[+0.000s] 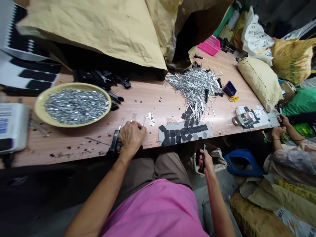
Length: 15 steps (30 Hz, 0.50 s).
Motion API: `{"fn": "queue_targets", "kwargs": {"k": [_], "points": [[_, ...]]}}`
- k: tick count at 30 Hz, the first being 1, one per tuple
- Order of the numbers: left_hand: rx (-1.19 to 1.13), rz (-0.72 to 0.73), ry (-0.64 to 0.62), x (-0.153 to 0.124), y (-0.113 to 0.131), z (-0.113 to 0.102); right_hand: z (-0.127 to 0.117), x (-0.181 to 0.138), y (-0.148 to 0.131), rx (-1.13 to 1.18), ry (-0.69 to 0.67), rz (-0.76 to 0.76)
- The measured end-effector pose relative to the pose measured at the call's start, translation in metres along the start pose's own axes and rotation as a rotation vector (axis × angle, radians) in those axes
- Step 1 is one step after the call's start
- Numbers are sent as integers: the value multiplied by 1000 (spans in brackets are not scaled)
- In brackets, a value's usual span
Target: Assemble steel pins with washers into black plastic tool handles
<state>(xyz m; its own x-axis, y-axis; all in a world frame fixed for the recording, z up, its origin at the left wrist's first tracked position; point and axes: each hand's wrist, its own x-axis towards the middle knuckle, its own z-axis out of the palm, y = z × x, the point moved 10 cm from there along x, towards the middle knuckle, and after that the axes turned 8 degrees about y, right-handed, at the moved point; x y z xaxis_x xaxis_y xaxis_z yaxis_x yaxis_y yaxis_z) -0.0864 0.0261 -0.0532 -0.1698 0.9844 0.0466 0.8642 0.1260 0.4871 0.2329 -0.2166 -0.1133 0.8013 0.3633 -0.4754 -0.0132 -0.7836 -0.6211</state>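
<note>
Pink shirt [153, 210] nearest camera. Right hand [207, 163] closed round black-handled piece [201, 167], off the table [145, 90], over open whitish bag [221, 162]. Left hand [132, 136] over black parts [114, 143] at the table's near edge, metal pins [121, 123] poking up beside it; can't tell if gripping. Small washer pile [150, 119] just right of it.

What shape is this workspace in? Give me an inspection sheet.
Surface: wood-look table, dark specks near its front edge.
Job's things: black parts at the table edge; black-handled piece in hand.
Clutter: heaped metal rods; yellow bowl of small metal pieces; black pads.
Hands: left hand over the black parts, grip hidden; right hand closed around the black-handled piece.
Cables: none clearly seen.
Surroundings: another person's hand, right; blue stool.
</note>
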Motion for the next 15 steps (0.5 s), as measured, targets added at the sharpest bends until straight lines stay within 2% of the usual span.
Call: {"fn": "queue_targets", "kwargs": {"k": [2,4,7,9,11,13,15], "points": [[-17,-24,-16,1,2,0,-26,19,11,-40,35,10],[-74,-31,-10,3,3,-3,-52,37,14,-135,156,-7],[-253,-76,35,10,-1,-14,-62,46,-4,-203,236,-111],[-426,-119,65,11,-4,-24,-50,28,-36,-165,229,-305],[-632,-162,27,6,-2,-29,-25,-15,-80,-60,168,-588],[-854,-203,-101,-8,11,-24,5,-68,-121,-26,99,-830],[-1063,-250,-275,-29,30,-11,39,-107,-149,-25,-4,-962]]}}
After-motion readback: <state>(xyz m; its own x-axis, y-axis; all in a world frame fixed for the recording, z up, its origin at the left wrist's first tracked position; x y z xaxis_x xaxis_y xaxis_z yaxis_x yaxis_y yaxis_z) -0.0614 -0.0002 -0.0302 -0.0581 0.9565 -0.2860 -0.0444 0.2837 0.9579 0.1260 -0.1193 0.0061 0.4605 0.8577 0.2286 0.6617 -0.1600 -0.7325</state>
